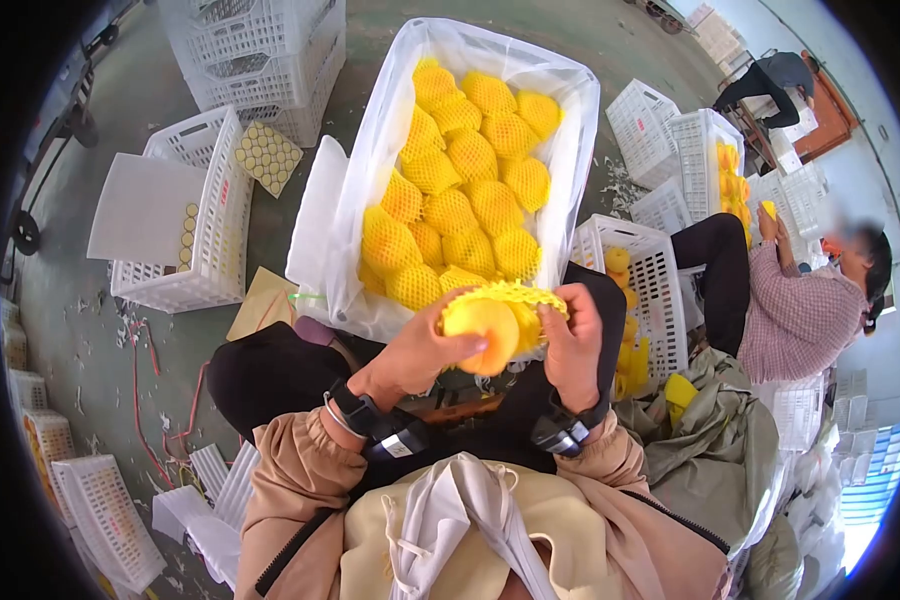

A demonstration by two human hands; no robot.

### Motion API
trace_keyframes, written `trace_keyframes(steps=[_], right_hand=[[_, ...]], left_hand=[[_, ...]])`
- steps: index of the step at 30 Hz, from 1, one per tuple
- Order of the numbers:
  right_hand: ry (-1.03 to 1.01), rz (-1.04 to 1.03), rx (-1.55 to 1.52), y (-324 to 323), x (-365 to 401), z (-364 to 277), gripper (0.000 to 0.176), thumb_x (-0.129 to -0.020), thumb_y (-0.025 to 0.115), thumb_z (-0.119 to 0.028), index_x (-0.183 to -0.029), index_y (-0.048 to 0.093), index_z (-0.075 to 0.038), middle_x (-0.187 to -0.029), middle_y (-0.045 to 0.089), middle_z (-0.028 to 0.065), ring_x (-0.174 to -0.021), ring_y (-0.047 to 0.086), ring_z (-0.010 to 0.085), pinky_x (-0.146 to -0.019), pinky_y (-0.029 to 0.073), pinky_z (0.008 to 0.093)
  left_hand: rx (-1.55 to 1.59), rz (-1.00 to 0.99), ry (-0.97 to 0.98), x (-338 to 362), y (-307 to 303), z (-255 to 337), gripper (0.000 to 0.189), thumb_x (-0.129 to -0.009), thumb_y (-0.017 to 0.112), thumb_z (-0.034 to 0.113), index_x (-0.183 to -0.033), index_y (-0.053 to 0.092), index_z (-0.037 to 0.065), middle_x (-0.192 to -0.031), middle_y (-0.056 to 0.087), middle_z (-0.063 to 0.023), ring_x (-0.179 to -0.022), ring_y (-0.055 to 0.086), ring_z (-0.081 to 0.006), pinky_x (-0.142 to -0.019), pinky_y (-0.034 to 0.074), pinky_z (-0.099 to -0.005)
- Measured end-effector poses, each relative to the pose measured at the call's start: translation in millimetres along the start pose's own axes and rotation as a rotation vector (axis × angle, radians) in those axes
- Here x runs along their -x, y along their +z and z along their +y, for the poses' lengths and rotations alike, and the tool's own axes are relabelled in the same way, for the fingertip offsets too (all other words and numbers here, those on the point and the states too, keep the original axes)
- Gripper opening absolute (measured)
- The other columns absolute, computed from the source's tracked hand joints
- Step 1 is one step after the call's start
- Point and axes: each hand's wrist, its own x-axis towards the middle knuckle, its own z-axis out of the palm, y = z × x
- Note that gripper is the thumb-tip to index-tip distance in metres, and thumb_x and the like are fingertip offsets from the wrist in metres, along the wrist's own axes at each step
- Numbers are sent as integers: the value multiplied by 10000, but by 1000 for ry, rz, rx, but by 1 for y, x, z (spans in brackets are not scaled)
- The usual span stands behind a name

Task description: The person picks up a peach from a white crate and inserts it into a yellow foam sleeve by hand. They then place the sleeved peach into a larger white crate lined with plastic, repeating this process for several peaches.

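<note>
Head view: left hand (420, 348) curled round one yellow-orange fruit (483, 335), thumb along its side; right hand (573, 345) pinching the edge of a yellow foam net sleeve (518, 293). Fruit rounded and smooth, yellow turning orange toward its lower part, the sleeve against its top and right; position: above the lap, at the near end of the white-lined box.

Containers, left to right:
- White slotted crate (232, 240), a white sheet (150, 208) over part of it; round-celled tray (268, 158) leaning at its corner.
- Stack of white crates (255, 45), contents not visible.
- White-lined box (582, 130), filled with netted fruit (470, 157).
- White crate beside the right knee (667, 285), holding bare fruit (617, 260) and yellow nets (630, 365).
- Farther crate (692, 145), yellow pieces inside, near a seated co-worker (798, 318).

Markings: red print on the left slotted crate, too small to read; white label (403, 441) on the left wrist device, illegible.
</note>
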Motion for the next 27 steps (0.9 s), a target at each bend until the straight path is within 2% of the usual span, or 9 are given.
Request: trace_keyframes(steps=[4, 8, 10, 12, 14, 17, 18, 23, 27], right_hand=[[-663, -83, 773, 21, 19, -15, 185, -737, 638, -17, -854, 495, -23, -694, 513, 89, -585, 530, 214, -530, 422, 288], [-143, -407, 332, 21, 36, 4, 130, -839, 584, -114, -887, 497, -31, -747, 548, 56, -694, 549, 171, -641, 440, 295], [57, -96, -75, 23, 25, 3, 217, -928, 469, -227, -1024, 482, -33, -904, 578, 61, -856, 553, 146, -774, 428, 285], [218, -90, -248, 25, 8, 3, 343, -953, 401, -288, -1168, 440, -24, -1082, 560, 104, -1008, 538, 175, -887, 403, 306], [487, -211, -602, 25, -7, 8, 383, -947, 420, -261, -1249, 403, -26, -1196, 518, 122, -1089, 516, 200, -938, 402, 342], [6, -290, 61, -16, -59, 23, 346, -928, 463, -145, -1240, 406, -6, -1140, 542, 91, -1030, 540, 171, -867, 441, 295], [207, -137, -456, -12, -72, 7, 326, -907, 502, -126, -1196, 434, 10, -1097, 562, 111, -971, 571, 192, -841, 455, 297], [109, -225, 729, -58, -103, 35, 539, -777, 668, -259, -1154, 428, 42, -1059, 580, 193, -965, 584, 261, -815, 457, 344], [66, -307, 962, -57, -113, 46, 611, -721, 700, -290, -1166, 432, 32, -1066, 573, 232, -1000, 569, 315, -829, 446, 364]], left_hand=[[-336, 443, 200, -5, 12, 3, 581, -754, 620, 26, -1271, 354, 6, -1069, 550, -58, -953, 533, -116, -836, 437, -240], [-406, 377, 438, -7, -1, -6, 595, -771, 615, 15, -1296, 335, 21, -1219, 446, -95, -1064, 474, -127, -901, 399, -261], [-648, 368, 528, -8, 0, -9, 603, -783, 608, 16, -1312, 318, 24, -1281, 395, -109, -1126, 440, -138, -942, 372, -272], [-45, 232, 490, -15, 7, -13, 602, -820, 577, 31, -1341, 276, 20, -1364, 298, -122, -1239, 338, -170, -1018, 286, -285], [-153, 242, 468, -14, 2, -11, 600, -828, 561, 40, -1348, 263, 17, -1372, 293, -127, -1263, 310, -192, -1033, 261, -295], [-192, 370, 420, -7, -11, 12, 579, -838, 536, 53, -1346, 262, 10, -1373, 297, -135, -1286, 287, -228, -1044, 245, -317], [-125, 480, 382, -3, -15, 19, 560, -840, 526, 57, -1337, 274, 5, -1367, 307, -138, -1285, 291, -243, -1039, 254, -329], [-205, 599, 329, 3, -25, 25, 477, -842, 507, 59, -1285, 341, -2, -1315, 374, -143, -1268, 320, -254, -1020, 278, -343], [-257, 626, 341, 4, -29, 25, 389, -848, 505, 57, -1219, 407, -5, -1254, 432, -128, -1218, 377, -233, -997, 304, -322]])
